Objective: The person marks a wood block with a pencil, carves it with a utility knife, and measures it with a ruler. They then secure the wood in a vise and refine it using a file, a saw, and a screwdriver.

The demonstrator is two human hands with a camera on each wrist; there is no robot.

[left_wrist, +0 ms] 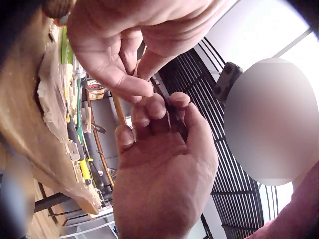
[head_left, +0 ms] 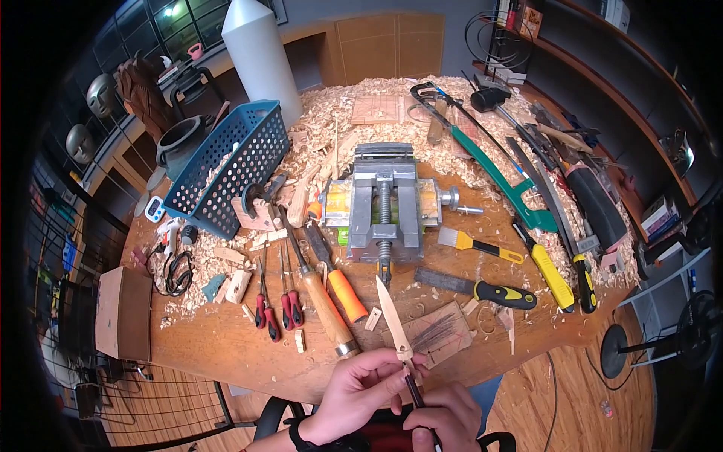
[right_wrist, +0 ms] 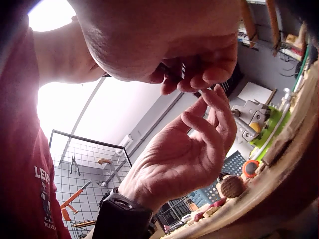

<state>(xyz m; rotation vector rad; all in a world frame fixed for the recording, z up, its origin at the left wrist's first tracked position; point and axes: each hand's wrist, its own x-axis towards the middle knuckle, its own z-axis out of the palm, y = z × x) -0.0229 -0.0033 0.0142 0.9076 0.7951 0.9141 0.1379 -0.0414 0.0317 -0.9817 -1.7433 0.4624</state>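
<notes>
- The wooden blade [head_left: 392, 316], a pale, pointed carved piece, is held above the near edge of the desk [head_left: 226, 346], tip pointing away toward the vise [head_left: 385, 203].
- The left hand [head_left: 361, 392] pinches the blade's lower end between thumb and curled fingertips [left_wrist: 139, 87].
- The right hand [head_left: 444, 418] sits just below and touching the left, fingers curled tight around a thin dark-handled tool [head_left: 416, 395] whose tip meets the base of the blade.
- Just beyond the blade lie a scribbled wooden board [head_left: 444, 331], a small wood block [head_left: 373, 319] and an orange-handled chisel [head_left: 340, 282].
- Red-handled carving tools [head_left: 275, 305] lie toward the left; a yellow-and-black file [head_left: 482, 290] toward the right.
- Wood shavings [head_left: 452, 98] cover the far half; a blue basket [head_left: 233, 162] stands at the far left.
</notes>
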